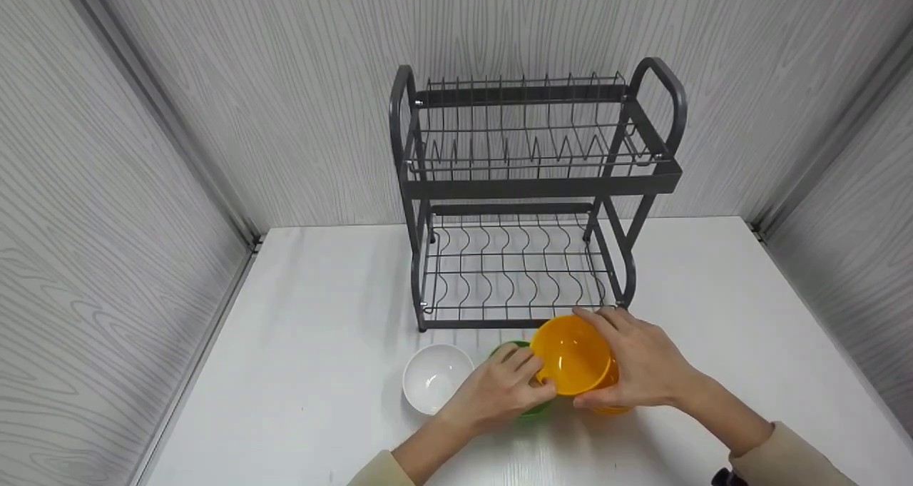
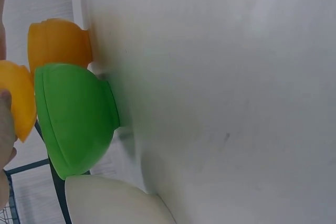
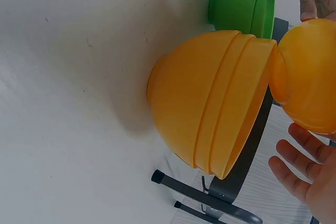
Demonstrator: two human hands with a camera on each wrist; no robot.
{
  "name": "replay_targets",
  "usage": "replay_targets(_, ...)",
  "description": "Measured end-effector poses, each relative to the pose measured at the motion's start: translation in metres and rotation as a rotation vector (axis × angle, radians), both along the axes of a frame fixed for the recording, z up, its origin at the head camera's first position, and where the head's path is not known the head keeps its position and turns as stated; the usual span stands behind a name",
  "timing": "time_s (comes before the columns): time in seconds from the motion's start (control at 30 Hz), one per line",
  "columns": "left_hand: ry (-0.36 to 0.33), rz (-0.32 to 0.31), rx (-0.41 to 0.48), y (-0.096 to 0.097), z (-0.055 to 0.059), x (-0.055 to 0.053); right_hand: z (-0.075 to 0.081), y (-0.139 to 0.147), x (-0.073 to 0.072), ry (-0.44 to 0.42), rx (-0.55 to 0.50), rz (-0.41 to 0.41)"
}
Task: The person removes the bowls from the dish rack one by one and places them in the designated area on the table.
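Note:
In the head view a yellow-orange bowl [image 1: 570,355] is held tilted above the table, its inside toward the camera. My left hand [image 1: 499,386] pinches its left rim between thumb and fingers. The right hand [image 1: 642,363] spreads round the bowl's right side; in the right wrist view its fingers [image 3: 304,169] are extended, several of them apart from the bowl. Below stand orange bowls [image 3: 205,98] that look nested, largely covered in the head view. A green bowl [image 2: 76,119] stands beside them, partly behind my left hand in the head view. Left of it is a white bowl [image 1: 436,379].
A dark two-tier dish rack [image 1: 542,186] stands behind the bowls, with wire slots above and a wavy wire shelf [image 1: 510,272] below. The white table [image 1: 299,372] extends to both sides. Wood-patterned panels [image 1: 285,79] enclose the back and sides.

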State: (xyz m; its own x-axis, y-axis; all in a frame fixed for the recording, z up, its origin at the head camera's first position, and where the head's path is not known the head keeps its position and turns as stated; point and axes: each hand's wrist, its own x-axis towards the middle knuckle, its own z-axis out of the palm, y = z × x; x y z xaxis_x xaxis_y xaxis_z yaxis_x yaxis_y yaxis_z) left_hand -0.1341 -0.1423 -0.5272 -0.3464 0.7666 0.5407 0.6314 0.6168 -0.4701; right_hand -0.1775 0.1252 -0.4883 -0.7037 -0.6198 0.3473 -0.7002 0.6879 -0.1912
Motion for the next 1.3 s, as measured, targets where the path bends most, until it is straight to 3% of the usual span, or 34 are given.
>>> replay_targets(0.33, 0.019, 0.004, -0.017, 0.003, 0.004, -0.001, 0.011, -0.003, -0.004, -0.039, 0.102, -0.007)
replay_targets(0.57, 0.072, -0.018, 0.005, 0.003, 0.006, -0.003, 0.012, -0.004, -0.005, -0.052, 0.087, -0.006)
replay_targets(0.87, -0.012, 0.024, 0.043, 0.011, 0.010, -0.001, 0.008, 0.007, -0.006, -0.049, 0.068, 0.000)
replay_targets(1.3, -0.046, 0.012, 0.056, 0.026, 0.010, -0.002, 0.003, 0.023, -0.004, -0.059, 0.044, -0.020)
